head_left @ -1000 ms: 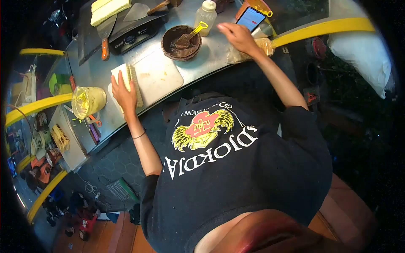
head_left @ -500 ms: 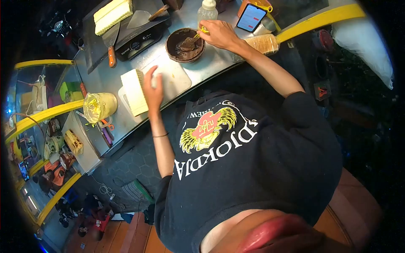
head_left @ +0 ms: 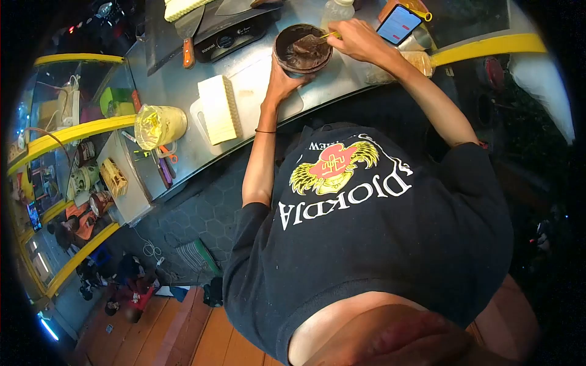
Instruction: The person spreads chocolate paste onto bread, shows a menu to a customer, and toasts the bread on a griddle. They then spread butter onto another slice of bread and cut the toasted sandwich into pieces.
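Observation:
My left hand (head_left: 281, 83) is wrapped round the near side of a round tub (head_left: 290, 66) of dark brown, chocolate-like spread, which is tilted toward me. Between its fingers my right hand (head_left: 358, 40) grips the thin yellow handle of a spatula (head_left: 310, 44). The spatula's head is coated brown and lies inside the tub. Left of the tub, a pale block of bread (head_left: 218, 110) with ridged sides rests on a white cutting board (head_left: 247, 97).
A black Rinnai stove (head_left: 229, 39) with a flat pan stands behind, an orange-handled scraper (head_left: 188, 53) at its left. A phone (head_left: 399, 24), a clear bottle (head_left: 337, 13) and bagged bread (head_left: 415, 64) are at right. A yellowish bucket (head_left: 160, 126) stands at left.
My left hand has left the bread block and taken hold of the tub, which is now tilted. My right hand still holds the spatula in it. The whole view has shifted.

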`<move>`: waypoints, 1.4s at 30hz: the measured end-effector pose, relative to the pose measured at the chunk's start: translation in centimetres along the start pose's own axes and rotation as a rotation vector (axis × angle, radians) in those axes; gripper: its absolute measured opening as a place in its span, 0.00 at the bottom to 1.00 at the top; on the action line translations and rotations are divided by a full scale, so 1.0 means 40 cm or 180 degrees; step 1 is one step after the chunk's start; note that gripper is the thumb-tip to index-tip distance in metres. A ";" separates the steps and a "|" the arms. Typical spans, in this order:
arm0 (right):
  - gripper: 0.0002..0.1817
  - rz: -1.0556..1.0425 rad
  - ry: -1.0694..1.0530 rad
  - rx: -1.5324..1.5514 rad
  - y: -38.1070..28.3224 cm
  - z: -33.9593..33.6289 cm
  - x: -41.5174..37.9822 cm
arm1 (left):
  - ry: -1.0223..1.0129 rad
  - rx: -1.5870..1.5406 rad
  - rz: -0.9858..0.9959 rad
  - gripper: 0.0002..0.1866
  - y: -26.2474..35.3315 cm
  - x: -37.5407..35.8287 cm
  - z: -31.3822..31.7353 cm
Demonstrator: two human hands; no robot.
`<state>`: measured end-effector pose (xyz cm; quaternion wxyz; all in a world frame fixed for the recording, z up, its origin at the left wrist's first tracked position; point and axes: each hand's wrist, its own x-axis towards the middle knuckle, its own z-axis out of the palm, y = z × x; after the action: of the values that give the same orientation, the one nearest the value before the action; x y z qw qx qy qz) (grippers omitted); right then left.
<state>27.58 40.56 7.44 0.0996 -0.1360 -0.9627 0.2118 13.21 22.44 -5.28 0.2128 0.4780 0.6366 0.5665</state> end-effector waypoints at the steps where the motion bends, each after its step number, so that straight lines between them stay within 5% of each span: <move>1: 0.15 -0.0003 -0.0008 -0.0091 0.016 0.006 -0.005 | 0.0001 -0.0008 -0.0014 0.62 0.041 0.006 0.003; 3: 0.15 0.0010 -0.0019 -0.0178 0.035 0.023 -0.025 | 0.0019 0.0175 -0.0003 0.58 0.137 0.012 0.004; 13: 0.14 0.0048 -0.0782 0.1596 0.107 0.085 -0.151 | 0.0547 0.1246 0.0924 0.53 0.008 -0.068 0.049; 15: 0.13 0.1536 -0.1431 0.2712 0.062 0.046 -0.174 | 0.0516 0.1184 0.0877 0.52 -0.006 -0.070 0.050; 22: 0.11 0.1970 -0.1341 0.4652 -0.001 0.104 -0.241 | 0.0494 0.0916 0.0816 0.50 -0.078 -0.080 0.063; 29: 0.11 0.2731 -0.1081 0.6987 -0.016 0.186 -0.276 | 0.0573 0.0732 0.0393 0.49 0.108 -0.061 0.068; 34: 0.11 0.2299 -0.0907 0.7061 -0.032 0.157 -0.285 | 0.0448 0.0852 -0.0174 0.53 0.035 -0.102 0.028; 38: 0.12 0.1583 -0.0749 0.5943 -0.072 0.089 -0.267 | 0.0808 0.1942 0.0023 0.17 0.104 -0.170 -0.146; 41: 0.13 0.1356 -0.1052 0.5513 -0.116 0.083 -0.241 | 0.1401 0.3495 -0.0391 0.33 0.196 -0.218 -0.267; 42: 0.13 0.1325 -0.1152 0.5348 -0.146 0.089 -0.227 | 0.1121 0.3836 -0.0742 0.40 0.173 -0.243 -0.298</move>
<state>33.94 31.33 5.58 -0.0278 -0.1548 -0.4456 0.8813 10.45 7.32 1.67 -0.1410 0.3411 0.9168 0.1522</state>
